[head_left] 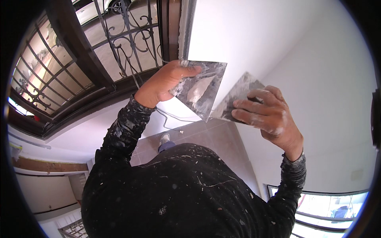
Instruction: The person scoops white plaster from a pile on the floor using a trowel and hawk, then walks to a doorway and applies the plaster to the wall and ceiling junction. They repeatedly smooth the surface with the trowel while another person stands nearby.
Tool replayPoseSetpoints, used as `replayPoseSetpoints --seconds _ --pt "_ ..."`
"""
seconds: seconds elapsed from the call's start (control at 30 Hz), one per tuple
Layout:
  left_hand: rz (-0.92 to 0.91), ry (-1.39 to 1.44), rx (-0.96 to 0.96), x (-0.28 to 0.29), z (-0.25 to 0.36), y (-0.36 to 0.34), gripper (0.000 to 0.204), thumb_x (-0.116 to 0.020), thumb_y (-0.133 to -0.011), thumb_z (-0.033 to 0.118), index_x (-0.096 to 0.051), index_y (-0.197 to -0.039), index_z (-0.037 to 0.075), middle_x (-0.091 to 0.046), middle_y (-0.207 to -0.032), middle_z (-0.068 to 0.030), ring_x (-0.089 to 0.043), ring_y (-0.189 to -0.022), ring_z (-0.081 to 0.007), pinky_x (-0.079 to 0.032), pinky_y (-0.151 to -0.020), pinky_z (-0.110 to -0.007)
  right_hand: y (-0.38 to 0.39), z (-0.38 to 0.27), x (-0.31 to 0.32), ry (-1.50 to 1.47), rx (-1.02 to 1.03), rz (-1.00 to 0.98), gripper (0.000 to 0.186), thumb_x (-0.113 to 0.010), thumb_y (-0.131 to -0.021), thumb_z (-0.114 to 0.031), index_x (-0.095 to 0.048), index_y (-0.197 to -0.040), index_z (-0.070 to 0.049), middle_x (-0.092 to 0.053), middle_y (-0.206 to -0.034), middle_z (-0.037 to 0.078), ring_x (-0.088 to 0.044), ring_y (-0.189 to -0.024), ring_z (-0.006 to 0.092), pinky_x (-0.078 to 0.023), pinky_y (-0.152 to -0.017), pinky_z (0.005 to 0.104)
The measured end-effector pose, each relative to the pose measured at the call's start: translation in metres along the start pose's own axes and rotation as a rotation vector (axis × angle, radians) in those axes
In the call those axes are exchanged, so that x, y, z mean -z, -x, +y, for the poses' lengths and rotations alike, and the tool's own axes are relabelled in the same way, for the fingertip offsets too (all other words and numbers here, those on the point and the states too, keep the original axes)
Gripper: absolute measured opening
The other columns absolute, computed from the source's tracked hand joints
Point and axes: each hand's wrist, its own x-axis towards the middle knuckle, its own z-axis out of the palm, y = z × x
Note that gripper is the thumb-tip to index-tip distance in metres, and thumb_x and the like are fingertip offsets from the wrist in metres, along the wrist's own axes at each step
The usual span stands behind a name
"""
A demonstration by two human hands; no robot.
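Observation:
My left hand (166, 83) grips a flat, plaster-smeared metal plate (208, 87), thumb over its top face. An elongated lump of pale filler (200, 91) lies on that plate. My right hand (270, 111) is wrapped over a second flat, plaster-stained blade (246, 83), with white dust on the fingers. This blade sits just right of the plate's lower corner; I cannot tell if they touch. Both are held in front of me beside a white wall (246, 27).
A brown-framed window (79, 51) with a dark scrolled grille fills the upper left, a car beyond it. A thin cable (168, 127) hangs below it over the tiled floor (234, 146). My foot (164, 139) shows below. Another window (329, 206) is at lower right.

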Motion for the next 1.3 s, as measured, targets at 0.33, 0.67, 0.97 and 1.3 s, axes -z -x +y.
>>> replayPoseSetpoints --seconds 0.33,0.67,0.97,1.3 --pt "-0.055 0.467 0.061 -0.016 -0.024 -0.005 0.039 -0.069 -0.093 0.019 -0.060 -0.121 -0.006 -0.070 -0.110 -0.0143 -0.071 -0.096 -0.0198 -0.058 -0.087 -0.034 0.024 0.023 -0.123 0.050 -0.093 0.515 0.040 -0.071 -0.082 -0.010 -0.071 -0.120 -0.023 -0.061 -0.138 0.001 -0.053 -0.129 0.0287 -0.033 -0.116 0.0509" --pt "-0.111 0.202 0.095 0.003 -0.006 -0.017 0.040 -0.069 -0.094 0.024 -0.061 -0.121 -0.005 -0.069 -0.110 -0.0100 -0.069 -0.091 -0.0157 -0.057 -0.079 -0.028 0.024 0.039 -0.025 0.084 -0.092 0.218 0.040 -0.067 -0.078 0.003 -0.075 -0.109 -0.021 -0.071 -0.121 -0.002 -0.060 -0.116 0.0272 -0.046 -0.104 0.0505" --pt "-0.129 0.132 0.156 0.010 0.007 -0.042 0.035 -0.072 -0.092 0.021 -0.064 -0.115 -0.004 -0.068 -0.109 -0.0087 -0.063 -0.095 -0.0142 -0.051 -0.084 -0.030 -0.028 0.024 -0.007 0.098 -0.056 -0.018 0.043 -0.071 -0.074 0.001 -0.074 -0.111 -0.021 -0.070 -0.121 -0.002 -0.059 -0.117 0.0280 -0.046 -0.104 0.0510" --pt "-0.354 0.410 0.173 0.066 0.013 -0.092 0.042 -0.074 -0.089 0.019 -0.061 -0.119 -0.007 -0.071 -0.107 -0.0152 -0.073 -0.086 -0.0224 -0.061 -0.076 -0.034 -0.047 0.030 -0.013 -0.794 -1.041 0.429 0.037 -0.064 -0.088 0.007 -0.069 -0.122 -0.007 -0.073 -0.112 0.009 -0.066 -0.098 0.0240 -0.053 -0.087 0.0287"
